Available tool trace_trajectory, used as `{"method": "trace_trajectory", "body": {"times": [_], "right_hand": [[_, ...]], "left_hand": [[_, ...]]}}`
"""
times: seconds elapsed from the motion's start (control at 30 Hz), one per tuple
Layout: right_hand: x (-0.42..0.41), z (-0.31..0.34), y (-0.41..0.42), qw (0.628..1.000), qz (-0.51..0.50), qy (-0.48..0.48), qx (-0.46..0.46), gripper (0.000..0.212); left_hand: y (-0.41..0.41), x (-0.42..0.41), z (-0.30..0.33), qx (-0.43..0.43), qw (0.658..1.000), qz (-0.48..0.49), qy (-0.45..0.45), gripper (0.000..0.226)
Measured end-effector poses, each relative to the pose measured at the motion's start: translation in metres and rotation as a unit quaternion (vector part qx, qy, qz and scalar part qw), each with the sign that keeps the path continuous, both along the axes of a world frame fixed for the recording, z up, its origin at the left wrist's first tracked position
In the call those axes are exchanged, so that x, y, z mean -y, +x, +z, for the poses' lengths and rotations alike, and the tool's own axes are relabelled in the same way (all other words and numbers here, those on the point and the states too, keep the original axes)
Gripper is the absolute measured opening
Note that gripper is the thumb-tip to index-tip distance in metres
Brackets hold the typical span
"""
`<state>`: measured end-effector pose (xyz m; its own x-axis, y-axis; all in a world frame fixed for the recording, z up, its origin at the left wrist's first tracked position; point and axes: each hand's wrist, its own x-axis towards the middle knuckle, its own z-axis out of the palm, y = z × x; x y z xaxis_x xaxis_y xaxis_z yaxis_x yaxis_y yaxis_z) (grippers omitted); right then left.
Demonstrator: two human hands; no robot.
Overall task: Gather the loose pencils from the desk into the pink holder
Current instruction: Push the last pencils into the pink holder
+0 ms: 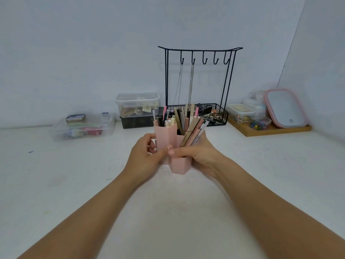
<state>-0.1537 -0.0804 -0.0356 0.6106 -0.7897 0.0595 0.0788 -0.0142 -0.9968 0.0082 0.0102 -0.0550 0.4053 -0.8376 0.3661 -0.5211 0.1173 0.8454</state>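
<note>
Head view of a white tabletop with both forearms reaching forward to a pink holder made of several joined hexagonal tubes of unequal height, standing near the centre. The left hand has its grip grasping the holder's left side, fingers curled round the tall tube and thumb pressed on its front face. The right hand has its grip grasping a bundle of pencils, a fan of tan, pink and white sticks that leans up and to the right, the thumb lying across their lower ends just above the short front tube. Whether these lower ends sit inside a tube cannot be told. More pencils and pens stand upright in the rear tubes. Behind the holder stands a black wire rack with a row of hooks, two chains hanging from them, and a mesh basket at its base. To the left are a clear lidded box stacked on a dark box, and a low clear bin; to the right a wooden tray carries small containers and a pink-rimmed lid leaning on the wall.
</note>
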Motion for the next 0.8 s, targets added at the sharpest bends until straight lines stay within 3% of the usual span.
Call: {"method": "trace_trajectory", "body": {"times": [0.13, 0.33, 0.5, 0.67, 0.8], "right_hand": [[-0.001, -0.006, 0.003, 0.998, 0.026, -0.049, -0.037, 0.122], [0.005, 0.001, 0.002, 0.992, -0.085, -0.078, -0.048, 0.112], [0.028, 0.003, -0.007, 0.982, -0.160, -0.062, -0.078, 0.090], [0.057, 0.007, -0.020, 0.986, -0.146, 0.002, -0.077, 0.079], [0.074, 0.006, -0.009, 0.981, -0.183, 0.013, -0.059, 0.094]], "left_hand": [[0.006, 0.003, -0.002, -0.008, 1.000, 0.009, -0.003, 0.043], [0.010, 0.006, -0.004, -0.072, 0.997, -0.023, 0.021, 0.052], [0.011, 0.004, -0.003, -0.106, 0.994, -0.017, 0.017, 0.047], [0.008, 0.004, -0.003, -0.116, 0.993, -0.017, 0.020, 0.044], [0.012, 0.004, -0.003, -0.113, 0.993, -0.007, 0.024, 0.041]]}}
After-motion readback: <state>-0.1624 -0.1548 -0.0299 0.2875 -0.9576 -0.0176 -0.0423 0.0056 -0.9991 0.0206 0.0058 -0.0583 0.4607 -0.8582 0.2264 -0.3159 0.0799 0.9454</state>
